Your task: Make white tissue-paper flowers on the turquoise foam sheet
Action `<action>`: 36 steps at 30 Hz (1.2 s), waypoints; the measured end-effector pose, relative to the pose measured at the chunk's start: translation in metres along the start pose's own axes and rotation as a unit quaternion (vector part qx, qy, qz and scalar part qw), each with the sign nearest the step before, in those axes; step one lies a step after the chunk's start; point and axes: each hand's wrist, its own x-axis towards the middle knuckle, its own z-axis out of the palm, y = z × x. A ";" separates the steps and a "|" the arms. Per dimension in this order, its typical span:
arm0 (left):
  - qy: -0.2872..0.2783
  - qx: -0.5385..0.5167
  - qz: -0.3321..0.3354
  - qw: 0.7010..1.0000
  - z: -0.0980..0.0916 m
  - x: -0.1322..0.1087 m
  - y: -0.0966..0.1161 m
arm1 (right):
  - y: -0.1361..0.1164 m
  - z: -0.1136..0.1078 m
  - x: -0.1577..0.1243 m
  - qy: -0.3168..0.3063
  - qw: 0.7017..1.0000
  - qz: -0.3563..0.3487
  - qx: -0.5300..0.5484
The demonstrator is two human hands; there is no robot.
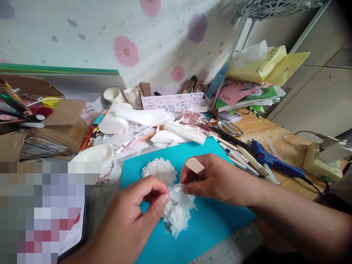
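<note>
A blue sheet (pixel 214 220) lies under two ruffled clusters of small white tissue-paper pieces. The round far cluster (pixel 159 170) rests by itself, while the near cluster (pixel 177 216) sits between my hands. My right hand (pixel 213 178) is closed around a flat wooden craft stick (pixel 194 166), whose rounded end pokes out above the fingers. Its thumb and fingertips also pinch at a white paper piece on the near cluster's top edge. From the left, my left hand (pixel 140 209) meets that cluster with thumb and forefinger pressed together; what lies between them is hidden.
A white paper bucket (pixel 108 163) and a partly blurred phone (pixel 73 234) stand left. Behind lie rolled white paper (pixel 185 132), scissors (pixel 229 127) and pens (pixel 239 157). A blue glue gun (pixel 275 159) with its cord lies right, near a power strip (pixel 321 161).
</note>
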 end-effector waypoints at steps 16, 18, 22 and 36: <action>0.011 -0.001 -0.043 0.999 -0.002 0.001 0.000 | 0.003 -0.013 0.004 0.056 0.993 0.014 -0.105; 0.010 0.003 -0.049 0.999 -0.002 0.001 -0.002 | 0.009 -0.019 0.003 0.089 0.981 0.018 -0.171; 0.012 0.030 -0.054 0.998 -0.001 0.001 -0.003 | 0.013 -0.027 -0.011 0.095 0.985 -0.065 -0.127; 0.068 0.174 0.042 0.981 -0.005 0.002 -0.010 | 0.007 -0.016 -0.045 0.140 0.976 -0.152 -0.075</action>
